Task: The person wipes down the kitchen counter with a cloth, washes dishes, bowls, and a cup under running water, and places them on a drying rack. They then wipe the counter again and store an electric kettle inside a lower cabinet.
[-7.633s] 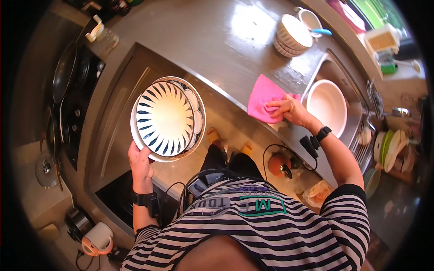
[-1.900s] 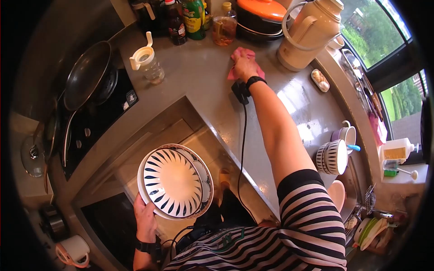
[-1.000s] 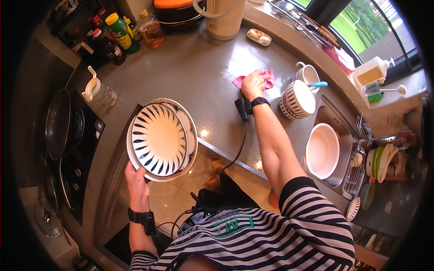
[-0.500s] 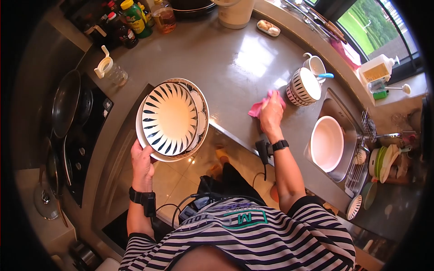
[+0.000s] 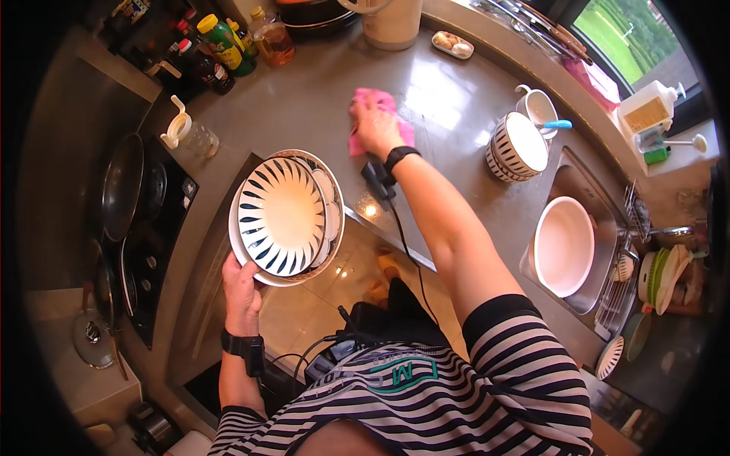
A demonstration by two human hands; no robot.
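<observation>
Kitchen's got a big gray counter [image 5: 334, 99] running from the stove [image 5: 163, 235] on the left to the sink [image 5: 576, 182] on the right, with a window [image 5: 627, 38] at the far right. Left hand [image 5: 242, 289] is clamped on the near rim of a stack of bowls [image 5: 280, 219], thumb on top, tipped so you're looking right into the top one with the dark petal marks. That stack is up off the surface, near the counter's near edge and close to the body.

Right hand [image 5: 376, 129] is reached out onto the middle of the counter, on top of a pink cloth [image 5: 388, 102] that's lying rumpled under it. Honestly can't tell if those fingers are pinching the cloth or just pressing on it, since the folds hide the tips. There's a dark box [image 5: 378, 181] with a cable at that wrist.

Over to the right, striped bowls [image 5: 517, 148] are stacked just beside a white mug [image 5: 536, 105] with a blue handle sticking out of it, and a white tub [image 5: 564, 247] sits in the sink. Far side has a beige jug [image 5: 391, 26], a little dish [image 5: 452, 45] and, further left, a bunch of bottles [image 5: 222, 49]. Glass jar [image 5: 201, 141] with a white top stands on the left.
</observation>
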